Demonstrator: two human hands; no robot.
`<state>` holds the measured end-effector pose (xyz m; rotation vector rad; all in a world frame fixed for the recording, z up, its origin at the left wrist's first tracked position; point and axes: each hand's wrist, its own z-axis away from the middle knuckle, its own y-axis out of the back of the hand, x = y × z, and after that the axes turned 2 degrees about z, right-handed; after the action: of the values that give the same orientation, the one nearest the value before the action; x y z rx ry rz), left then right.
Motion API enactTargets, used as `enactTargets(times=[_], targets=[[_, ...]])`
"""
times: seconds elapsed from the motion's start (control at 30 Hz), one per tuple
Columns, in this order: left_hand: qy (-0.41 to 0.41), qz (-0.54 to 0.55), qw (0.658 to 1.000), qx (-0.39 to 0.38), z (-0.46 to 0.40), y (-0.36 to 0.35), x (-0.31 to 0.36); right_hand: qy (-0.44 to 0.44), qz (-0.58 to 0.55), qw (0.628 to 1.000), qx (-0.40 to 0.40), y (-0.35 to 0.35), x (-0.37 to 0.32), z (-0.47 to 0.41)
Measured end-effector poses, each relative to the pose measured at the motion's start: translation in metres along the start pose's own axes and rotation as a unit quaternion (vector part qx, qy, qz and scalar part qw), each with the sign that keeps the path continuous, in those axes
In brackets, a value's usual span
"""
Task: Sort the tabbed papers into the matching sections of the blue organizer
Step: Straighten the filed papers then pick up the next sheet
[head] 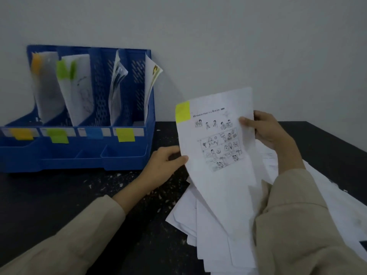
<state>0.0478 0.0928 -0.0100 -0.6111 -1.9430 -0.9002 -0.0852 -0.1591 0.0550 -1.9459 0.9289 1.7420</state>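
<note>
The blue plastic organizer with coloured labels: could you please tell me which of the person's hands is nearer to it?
Left. The left hand grips the held sheet's edge just right of the blue plastic organizer; the right hand holds the far edge.

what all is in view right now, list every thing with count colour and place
blue organizer: one, blue, four upright sections, on the table at left against the wall
section labels: four on the organizer's front, left to right orange-yellow, green, blue, yellow
filed papers: white sheets standing in all four sections; orange tab in the first, green tabs in the second
held paper: one, white with printed cartoon pictures, raised right of the organizer
yellow tab: one, at the held paper's top left corner
paper pile: many white sheets, loose on the table at right
table: one, black, speckled
wall: white, behind
left hand: pinches the held paper's left edge
right hand: grips its right edge
sleeves: two, beige
</note>
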Motion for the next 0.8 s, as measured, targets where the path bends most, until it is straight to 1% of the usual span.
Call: enactTargets(times=[0.1,0.2,0.27,0.37,0.5,0.67,0.8], targets=[[0.002,0.024,0.997,0.069,-0.006,0.019,0.011,0.035,-0.037,0.999,-0.006,-0.014,-0.015,0.000],[-0.032,0.037,0.989,0.141,-0.010,0.040,0.025,0.075,-0.041,0.996,-0.008,-0.037,-0.031,-0.001],[-0.057,0.007,0.980,0.191,-0.013,0.057,0.032,0.107,-0.037,0.994,-0.001,-0.056,-0.042,-0.003],[-0.085,-0.054,0.957,0.271,-0.017,0.083,0.041,0.136,-0.017,0.991,0.004,-0.085,-0.059,-0.002],[-0.117,-0.139,0.925,0.333,-0.010,0.112,0.054,0.170,0.004,0.985,-0.004,-0.113,-0.077,0.000],[-0.123,-0.163,0.895,0.396,0.001,0.145,0.065,0.212,0.027,0.976,-0.040,-0.144,-0.081,0.006],[-0.138,-0.205,0.866,0.435,0.014,0.173,0.072,0.234,0.070,0.969,-0.047,-0.172,-0.082,0.009]])
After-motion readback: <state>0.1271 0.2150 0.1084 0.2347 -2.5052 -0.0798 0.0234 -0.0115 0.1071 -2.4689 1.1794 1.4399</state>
